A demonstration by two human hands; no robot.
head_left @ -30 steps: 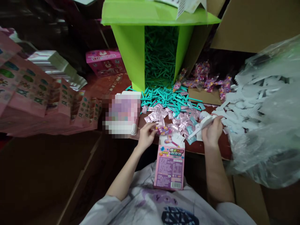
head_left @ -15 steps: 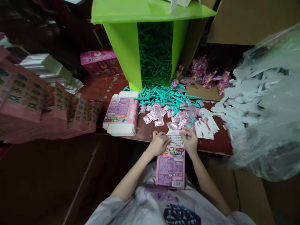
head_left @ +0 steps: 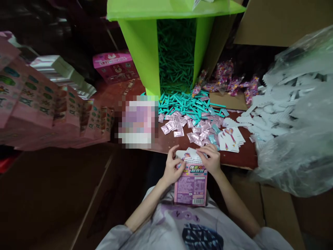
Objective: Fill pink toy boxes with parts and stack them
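An open-topped pink and purple carton (head_left: 191, 189) stands against my lap, its printed back towards me. My left hand (head_left: 173, 168) is closed on the carton's upper left edge, thumb in front and index finger raised behind. Out of the carton's mouth stick a white card (head_left: 191, 152) with a small coloured picture and the edge of a white grid board (head_left: 194, 159). My right hand (head_left: 211, 160) pinches at the right side of the white card; its fingertips partly hide the contact. Just beyond the hands lie pink and blue sachets (head_left: 200, 133) and printed cards (head_left: 230, 139).
Turquoise sticks (head_left: 179, 104) spill from a green box (head_left: 137, 52). A blurred-out stack (head_left: 137, 118) lies left, beside rows of pink boxes (head_left: 39, 100). White plastic pieces in a clear bag (head_left: 293, 149) stand right. Bags of colourful beads (head_left: 225, 74) sit behind.
The grid board has gone lower into the carton, and the white card now shows at its mouth. My left hand has shifted onto the carton's edge; my right hand has moved to the card.
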